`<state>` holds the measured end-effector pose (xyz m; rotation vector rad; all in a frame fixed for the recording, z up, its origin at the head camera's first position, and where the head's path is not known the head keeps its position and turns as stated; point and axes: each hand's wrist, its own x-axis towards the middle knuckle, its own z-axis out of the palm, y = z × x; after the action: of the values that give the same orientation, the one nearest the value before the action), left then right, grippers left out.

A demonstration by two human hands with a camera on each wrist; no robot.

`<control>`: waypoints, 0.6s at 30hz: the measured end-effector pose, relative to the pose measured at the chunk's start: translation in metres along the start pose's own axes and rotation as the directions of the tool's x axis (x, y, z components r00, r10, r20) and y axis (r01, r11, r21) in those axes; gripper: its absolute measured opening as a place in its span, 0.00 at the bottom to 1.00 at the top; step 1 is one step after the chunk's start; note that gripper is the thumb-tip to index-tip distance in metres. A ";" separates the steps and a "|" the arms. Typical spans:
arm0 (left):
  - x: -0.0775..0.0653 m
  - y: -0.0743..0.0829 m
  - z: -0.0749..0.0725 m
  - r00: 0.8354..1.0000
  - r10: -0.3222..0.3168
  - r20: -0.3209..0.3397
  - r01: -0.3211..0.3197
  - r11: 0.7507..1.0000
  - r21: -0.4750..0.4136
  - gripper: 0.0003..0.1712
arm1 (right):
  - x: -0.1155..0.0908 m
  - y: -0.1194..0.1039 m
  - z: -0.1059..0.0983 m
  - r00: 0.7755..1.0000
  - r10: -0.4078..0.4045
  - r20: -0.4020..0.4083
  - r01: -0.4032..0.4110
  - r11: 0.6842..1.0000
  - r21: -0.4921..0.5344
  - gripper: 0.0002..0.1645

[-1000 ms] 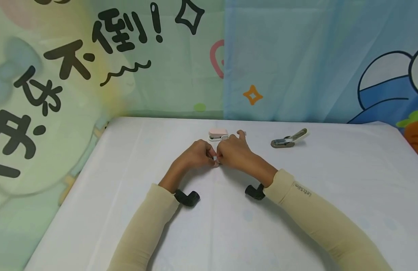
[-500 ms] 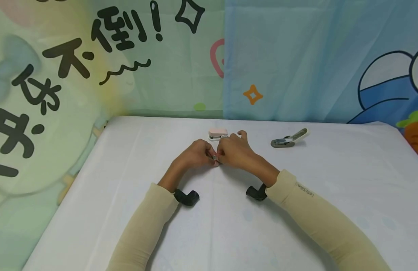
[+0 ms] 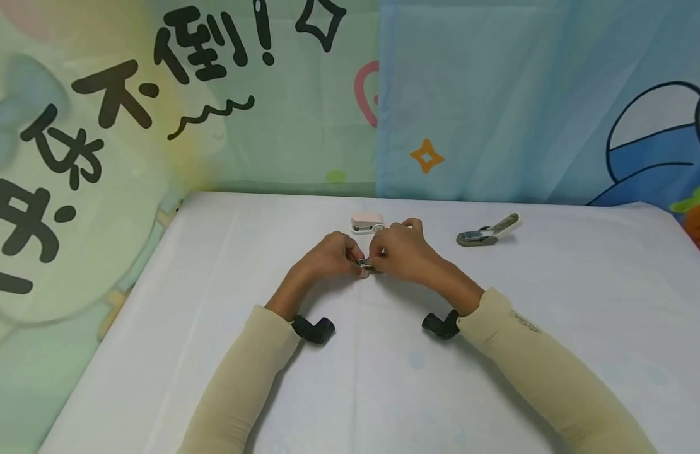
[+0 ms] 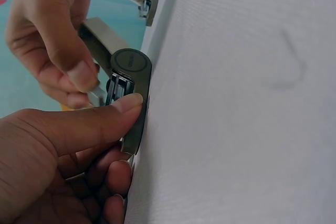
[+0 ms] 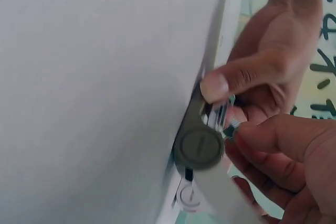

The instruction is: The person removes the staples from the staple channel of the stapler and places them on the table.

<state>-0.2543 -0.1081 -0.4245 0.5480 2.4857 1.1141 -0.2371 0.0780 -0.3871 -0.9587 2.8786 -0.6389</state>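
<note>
My left hand (image 3: 334,257) grips an olive-green stapler (image 4: 131,62) by its base, the thumb lying across the metal channel. The stapler's upper arm is swung up, so the inside of the channel shows in both wrist views. My right hand (image 3: 403,252) is right beside it and pinches a small silvery piece (image 4: 97,97) between thumb and fingers, close to the channel's side. That piece looks like a short strip of staples, largely covered by the fingertips. In the right wrist view, the stapler's round hinge disc (image 5: 199,148) faces the camera.
A pink and white stapler (image 3: 367,222) sits just beyond my hands. Further right lies another stapler (image 3: 486,234), grey-green and swung open. All are on a white-covered table (image 3: 214,252), with a printed cloth backdrop (image 3: 469,94) behind its far edge.
My right hand has drawn slightly to the right, away from my left hand, so more of the held stapler shows between them. The left hand stays nearly in place.
</note>
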 end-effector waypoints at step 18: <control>-0.002 0.002 -0.001 0.999 0.026 0.039 -0.025 0.999 -0.028 0.08 | -0.004 0.074 -0.028 0.991 0.021 -0.130 -0.015 0.999 0.044 0.05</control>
<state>-0.2524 -0.1083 -0.4219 0.5893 2.4332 1.1340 -0.2807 0.1441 -0.3912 -0.9170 2.9688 -0.7875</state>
